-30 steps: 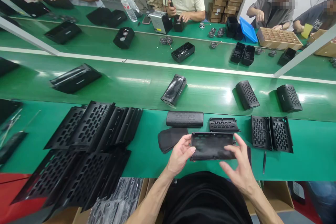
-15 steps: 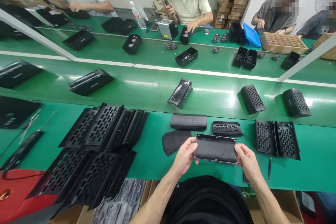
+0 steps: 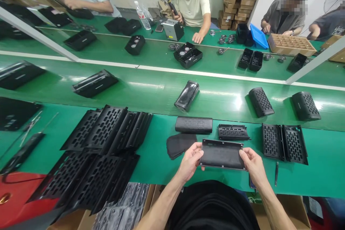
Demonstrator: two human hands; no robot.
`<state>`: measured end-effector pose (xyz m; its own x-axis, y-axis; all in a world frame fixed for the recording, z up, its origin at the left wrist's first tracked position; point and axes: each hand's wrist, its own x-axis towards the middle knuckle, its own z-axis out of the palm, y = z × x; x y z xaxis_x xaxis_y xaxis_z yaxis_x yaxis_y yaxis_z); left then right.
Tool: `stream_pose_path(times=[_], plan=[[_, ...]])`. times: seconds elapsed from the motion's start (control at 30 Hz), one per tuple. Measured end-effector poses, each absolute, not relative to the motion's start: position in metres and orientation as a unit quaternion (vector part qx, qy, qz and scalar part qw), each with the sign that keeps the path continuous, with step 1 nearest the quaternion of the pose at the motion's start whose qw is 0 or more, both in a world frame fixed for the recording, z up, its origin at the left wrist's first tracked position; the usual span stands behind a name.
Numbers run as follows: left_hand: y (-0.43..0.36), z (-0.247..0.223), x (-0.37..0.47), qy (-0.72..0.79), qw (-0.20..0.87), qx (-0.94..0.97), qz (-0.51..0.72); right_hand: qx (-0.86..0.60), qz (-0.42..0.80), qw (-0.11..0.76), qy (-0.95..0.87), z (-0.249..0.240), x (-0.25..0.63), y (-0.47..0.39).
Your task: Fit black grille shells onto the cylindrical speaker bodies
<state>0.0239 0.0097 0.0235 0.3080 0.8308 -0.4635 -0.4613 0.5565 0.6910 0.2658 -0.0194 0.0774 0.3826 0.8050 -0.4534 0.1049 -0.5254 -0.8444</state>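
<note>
A black rectangular panel with a raised rim and small metal spots is held level above the green table, its hollow side up. My left hand grips its left end, thumb on top. The right end is pinched by my right hand. Behind the panel lie a stack of dark mesh pieces, a closed black cover and a slotted black part. Two slotted shells lie to the right, with black tweezers below them.
Slotted black covers are piled at the left, near an electric screwdriver. Black housings ride on the green conveyor beyond the table. Slanted white bars frame it. Several people work across the line.
My hands and the panel have barely moved. Housings on the near conveyor have shifted slightly right. Across the line, a person's hand has let go of a black housing, now beside another.
</note>
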Motion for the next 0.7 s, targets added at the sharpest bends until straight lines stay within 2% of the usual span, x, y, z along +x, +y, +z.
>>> stream_pose_path(times=[0.7], plan=[[0.0076,0.0220,0.0262,0.410,0.782,0.231,0.409,-0.734,0.450,0.385,-0.331,0.0717,0.2703,-0.0268]])
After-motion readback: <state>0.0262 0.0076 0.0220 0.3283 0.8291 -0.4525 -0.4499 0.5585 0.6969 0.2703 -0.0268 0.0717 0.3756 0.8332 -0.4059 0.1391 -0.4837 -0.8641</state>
